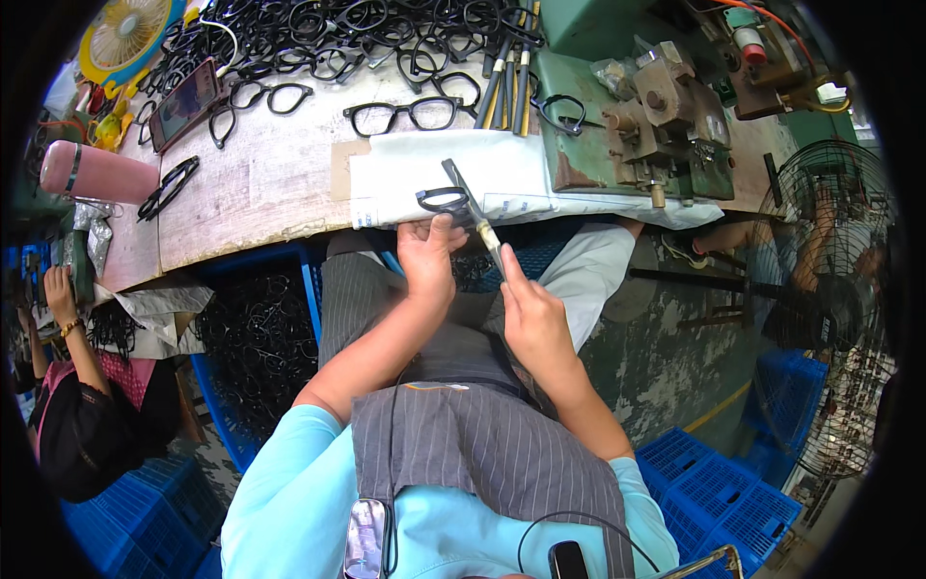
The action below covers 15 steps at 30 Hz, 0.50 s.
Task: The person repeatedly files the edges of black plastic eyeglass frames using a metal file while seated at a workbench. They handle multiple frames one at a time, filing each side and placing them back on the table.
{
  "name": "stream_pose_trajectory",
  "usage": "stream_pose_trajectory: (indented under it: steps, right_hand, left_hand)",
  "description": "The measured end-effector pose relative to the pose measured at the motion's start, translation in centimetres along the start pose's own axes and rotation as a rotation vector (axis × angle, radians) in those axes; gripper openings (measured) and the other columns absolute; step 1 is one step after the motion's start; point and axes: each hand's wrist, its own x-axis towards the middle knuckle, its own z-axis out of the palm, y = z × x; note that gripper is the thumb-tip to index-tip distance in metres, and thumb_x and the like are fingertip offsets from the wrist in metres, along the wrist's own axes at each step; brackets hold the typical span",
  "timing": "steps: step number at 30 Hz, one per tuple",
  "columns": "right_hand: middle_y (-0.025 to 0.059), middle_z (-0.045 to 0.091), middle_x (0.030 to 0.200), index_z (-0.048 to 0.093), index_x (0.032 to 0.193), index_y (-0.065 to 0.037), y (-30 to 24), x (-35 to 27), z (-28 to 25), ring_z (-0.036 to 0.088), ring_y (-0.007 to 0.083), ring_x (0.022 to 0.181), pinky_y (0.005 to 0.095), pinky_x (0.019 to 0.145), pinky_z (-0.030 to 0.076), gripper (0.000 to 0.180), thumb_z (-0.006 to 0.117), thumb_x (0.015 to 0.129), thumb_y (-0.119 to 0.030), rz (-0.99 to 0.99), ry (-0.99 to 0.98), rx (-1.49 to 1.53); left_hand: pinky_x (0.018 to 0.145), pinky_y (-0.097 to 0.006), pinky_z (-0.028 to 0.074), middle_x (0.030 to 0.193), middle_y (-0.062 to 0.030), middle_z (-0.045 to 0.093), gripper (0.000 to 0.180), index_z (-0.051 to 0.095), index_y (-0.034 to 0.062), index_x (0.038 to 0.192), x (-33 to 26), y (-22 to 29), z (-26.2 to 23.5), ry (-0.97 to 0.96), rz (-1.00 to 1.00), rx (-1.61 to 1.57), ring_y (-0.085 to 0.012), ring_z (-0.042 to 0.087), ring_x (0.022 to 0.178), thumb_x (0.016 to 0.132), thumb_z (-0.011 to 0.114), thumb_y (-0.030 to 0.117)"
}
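My left hand point(427, 253) pinches a black eyeglass frame point(441, 205) at the bench's front edge, above my lap. In my right hand point(533, 314) is a file point(455, 176), its dark flat blade slanting away to the upper left across the frame. My index finger lies along its handle. Whether the blade touches the frame, I cannot tell. Under both lies a white cloth-like sheet point(405, 164) spread on the bench. Just beyond it rests another black eyeglass frame point(431, 114), with several files point(506, 89) beside it.
Many black frames point(289, 29) pile up at the back. A green machine point(588, 125) stands to the right. On the left are a pink bottle point(101, 174), a phone point(186, 104) and a small fan point(125, 37). A blue crate point(231, 425) holds frames. A co-worker's hand point(61, 294) shows far left.
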Motion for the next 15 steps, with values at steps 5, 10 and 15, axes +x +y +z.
stream_pose_trajectory:
  steps: [5, 10, 15]
  right_hand:
    - [0.0197, 0.055, 0.068, 0.045, 0.138, -0.005, 0.4, -0.6, 0.2, 0.056, 0.0380, 0.060, 0.0462, 0.058, 0.047, 0.052, 0.058, 0.088, -0.005, -0.027, -0.045, 0.016]
    - [0.0197, 0.053, 0.067, 0.045, 0.139, -0.006, 0.3, -0.9, 0.9, 0.056, 0.0375, 0.059, 0.0444, 0.056, 0.047, 0.053, 0.057, 0.088, -0.003, -0.042, -0.042, -0.079]
    - [0.0196, 0.054, 0.068, 0.045, 0.139, -0.006, -0.2, -0.5, 0.3, 0.057, 0.0364, 0.062, 0.0419, 0.060, 0.047, 0.054, 0.058, 0.087, 0.001, -0.009, -0.072, -0.128]
  left_hand:
    - [0.061, -0.026, 0.056, 0.093, -0.0039, 0.060, 0.028, 0.048, 0.0056, 0.106, 0.0, 0.1, 0.0, -0.002, -0.006, -0.024, -0.0113, 0.062, 0.068, 0.091, 0.067, 0.020]
    - [0.062, -0.026, 0.056, 0.091, -0.0035, 0.061, 0.024, 0.048, 0.0058, 0.105, -0.1, -0.1, 0.1, -0.005, 0.031, -0.024, -0.0118, 0.061, 0.068, 0.092, 0.065, 0.018]
    - [0.067, -0.029, 0.057, 0.099, -0.0088, 0.061, 0.039, 0.044, 0.0015, 0.112, -0.1, 0.4, -0.2, -0.003, -0.001, -0.003, -0.0158, 0.063, 0.074, 0.088, 0.070, 0.019]
